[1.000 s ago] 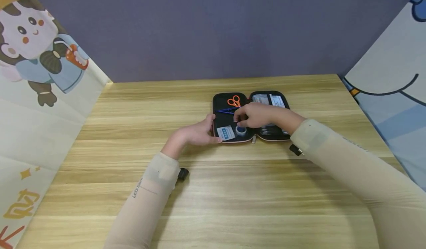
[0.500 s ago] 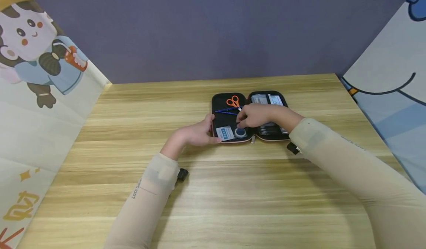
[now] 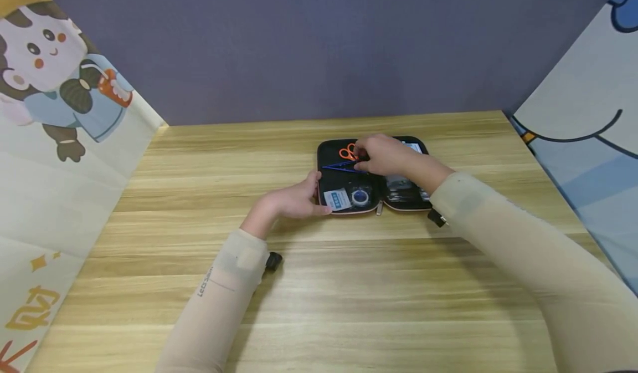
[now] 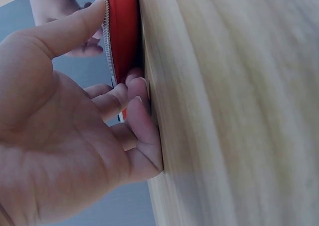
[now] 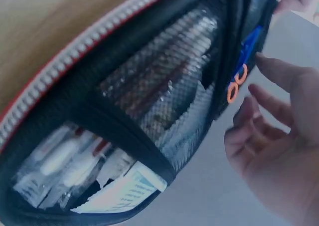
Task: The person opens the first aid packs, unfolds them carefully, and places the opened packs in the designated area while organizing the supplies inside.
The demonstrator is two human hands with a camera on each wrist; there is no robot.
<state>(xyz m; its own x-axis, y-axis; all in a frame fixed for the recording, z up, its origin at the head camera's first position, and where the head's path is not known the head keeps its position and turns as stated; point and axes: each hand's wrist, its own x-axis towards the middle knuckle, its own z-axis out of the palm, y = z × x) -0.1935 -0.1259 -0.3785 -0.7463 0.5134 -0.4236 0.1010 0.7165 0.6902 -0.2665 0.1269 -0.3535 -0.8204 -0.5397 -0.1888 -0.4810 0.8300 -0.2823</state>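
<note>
A zip case (image 3: pixel 327 182) lies unfolded on the table, black inside and red outside. My left hand (image 3: pixel 298 200) grips its left edge, thumb on the zipper rim and fingers curled in below, as the left wrist view shows. Over the left half hovers my right hand (image 3: pixel 385 154), fingers loosely bent with nothing between them, close to orange-handled scissors (image 3: pixel 347 151) and blue tweezers (image 3: pixel 339 165). The hand partly covers the scissors. A roll of tape (image 3: pixel 360 197) and a white-and-blue packet (image 3: pixel 338 199) sit in the front of that half.
Mesh pockets (image 5: pixel 164 76) in the case's right half hold clear-wrapped items and a printed white packet (image 5: pixel 124 191). A zipper pull (image 3: pixel 380 208) hangs at the front of the fold. Behind the wooden table (image 3: pixel 319 295) stands a grey-purple panel (image 3: pixel 319 46).
My right hand has left the tape roll and moved back toward the scissors and tweezers. The tape roll now shows fully. My left hand keeps its hold on the case.
</note>
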